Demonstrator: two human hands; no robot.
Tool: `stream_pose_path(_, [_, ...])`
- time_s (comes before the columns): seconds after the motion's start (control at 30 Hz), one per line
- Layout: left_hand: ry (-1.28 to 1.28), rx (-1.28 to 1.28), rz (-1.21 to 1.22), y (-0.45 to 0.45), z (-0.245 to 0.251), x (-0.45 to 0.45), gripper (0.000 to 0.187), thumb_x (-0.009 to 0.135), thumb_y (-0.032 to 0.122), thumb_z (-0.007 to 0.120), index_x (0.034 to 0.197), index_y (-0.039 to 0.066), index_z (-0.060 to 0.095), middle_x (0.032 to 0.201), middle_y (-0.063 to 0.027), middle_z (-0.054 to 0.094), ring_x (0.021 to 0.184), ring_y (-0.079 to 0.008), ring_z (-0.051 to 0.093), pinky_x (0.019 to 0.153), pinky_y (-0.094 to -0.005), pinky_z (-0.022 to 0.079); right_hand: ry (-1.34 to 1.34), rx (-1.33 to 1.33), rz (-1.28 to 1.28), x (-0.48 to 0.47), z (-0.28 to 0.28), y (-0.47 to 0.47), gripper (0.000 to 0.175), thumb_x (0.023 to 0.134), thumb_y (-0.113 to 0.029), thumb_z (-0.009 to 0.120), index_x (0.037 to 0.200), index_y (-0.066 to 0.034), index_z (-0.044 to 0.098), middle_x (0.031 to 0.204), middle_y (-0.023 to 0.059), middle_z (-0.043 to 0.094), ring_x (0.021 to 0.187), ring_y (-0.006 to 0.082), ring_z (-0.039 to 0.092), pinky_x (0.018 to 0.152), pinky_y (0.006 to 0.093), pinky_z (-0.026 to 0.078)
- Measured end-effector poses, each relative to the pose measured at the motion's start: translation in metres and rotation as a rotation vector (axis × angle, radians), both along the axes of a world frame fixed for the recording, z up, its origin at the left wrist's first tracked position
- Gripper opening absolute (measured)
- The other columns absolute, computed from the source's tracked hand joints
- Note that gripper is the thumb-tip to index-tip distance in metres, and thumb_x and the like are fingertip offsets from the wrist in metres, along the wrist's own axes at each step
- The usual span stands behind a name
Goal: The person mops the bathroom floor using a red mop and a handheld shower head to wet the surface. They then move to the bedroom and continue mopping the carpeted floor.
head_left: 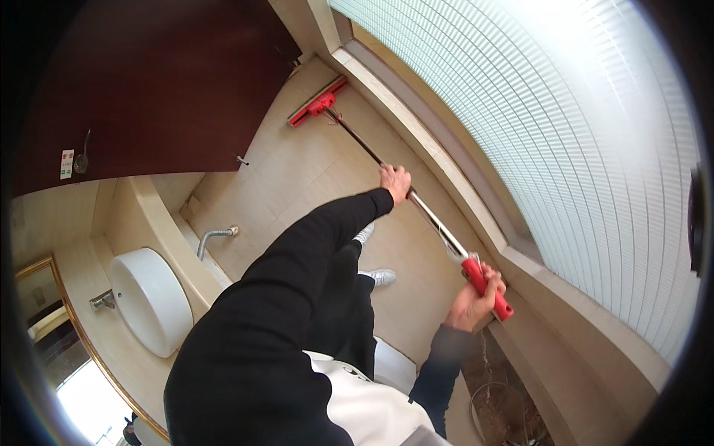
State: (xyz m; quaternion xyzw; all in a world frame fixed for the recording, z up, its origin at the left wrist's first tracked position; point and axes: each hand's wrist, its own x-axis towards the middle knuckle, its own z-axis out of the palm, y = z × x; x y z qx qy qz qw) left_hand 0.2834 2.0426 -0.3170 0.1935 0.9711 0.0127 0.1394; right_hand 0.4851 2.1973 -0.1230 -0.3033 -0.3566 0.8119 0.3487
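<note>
A sponge mop with a red head (321, 104) and a metal pole (438, 222) slants across the view. Its head rests on the beige tiled floor (301, 173), between the dark red door and the window-side ledge. My left hand (395, 183) is wrapped around the middle of the pole, at the end of a black sleeve. Lower right, my right hand (477, 298) grips the red plastic handle (487, 288) at the pole's near end, some of its fingers hidden behind it. My white shoes (380, 277) stand on the floor below the pole.
A dark red door (162, 83) fills the upper left. On the left are a white round washbasin (153, 301), a faucet (103, 300), a gold-framed mirror (89, 345) and a grey drain hose (215, 240). A tiled ledge (424, 139) runs under the ribbed window blind (519, 111). A hose (474, 410) lies lower right.
</note>
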Motion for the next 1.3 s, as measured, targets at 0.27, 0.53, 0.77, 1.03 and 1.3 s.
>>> stream_pose_path(0.27, [-0.248,0.112,-0.201,0.165,0.054,0.23,0.033,0.074,0.025,0.067,0.103,0.008,0.065,0.111,-0.0157,0.057,0.11,-0.0554,0.046,0.088,-0.0571,0.043,-0.113,0.093,-0.202,0.233,0.067,0.131,0.015,0.088,-0.012,0.061,0.079,-0.0067,0.05,0.083,0.0105,0.059,0.091,0.0275,0.057,0.098,0.046,0.04])
stream_pose_path(0.53, [-0.43,0.194,-0.456,0.245,0.11,0.398,0.039,0.071,0.027,0.069,0.105,0.009,0.065,0.11,-0.0167,0.058,0.109,-0.0575,0.044,0.086,-0.0633,0.037,-0.333,0.264,-0.38,0.397,0.153,0.163,0.023,0.092,-0.019,0.057,0.076,-0.0064,0.046,0.086,0.0097,0.057,0.095,0.0256,0.056,0.097,0.0446,0.041])
stream_pose_path(0.77, [-0.711,0.836,-1.046,0.264,0.114,0.389,0.026,0.06,0.029,0.071,0.075,0.009,0.067,0.08,-0.0138,0.065,0.085,-0.0345,0.062,0.07,-0.0471,0.048,-0.419,0.605,-0.547,0.38,0.227,0.117,0.017,0.092,-0.014,0.054,0.083,-0.0096,0.041,0.082,0.0046,0.051,0.089,0.0183,0.052,0.093,0.0401,0.041])
stream_pose_path(1.03, [-0.56,0.96,-1.022,0.177,0.186,0.272,0.019,0.054,0.023,0.067,0.063,0.006,0.063,0.063,-0.0159,0.062,0.066,-0.0358,0.063,0.06,-0.0448,0.052,-0.116,0.771,-0.419,0.25,0.283,0.058,0.01,0.087,-0.018,0.052,0.08,-0.0111,0.049,0.069,0.0019,0.049,0.065,0.0165,0.05,0.06,0.0382,0.047])
stream_pose_path(1.3, [-0.343,0.749,-0.669,-0.019,0.203,0.071,0.015,0.055,0.02,0.065,0.062,0.007,0.063,0.063,-0.0171,0.062,0.065,-0.0363,0.064,0.057,-0.044,0.053,-0.04,0.694,0.026,0.058,0.26,-0.027,0.024,0.087,-0.01,0.053,0.067,-0.008,0.041,0.071,0.0024,0.043,0.076,0.0159,0.045,0.087,0.0335,0.039])
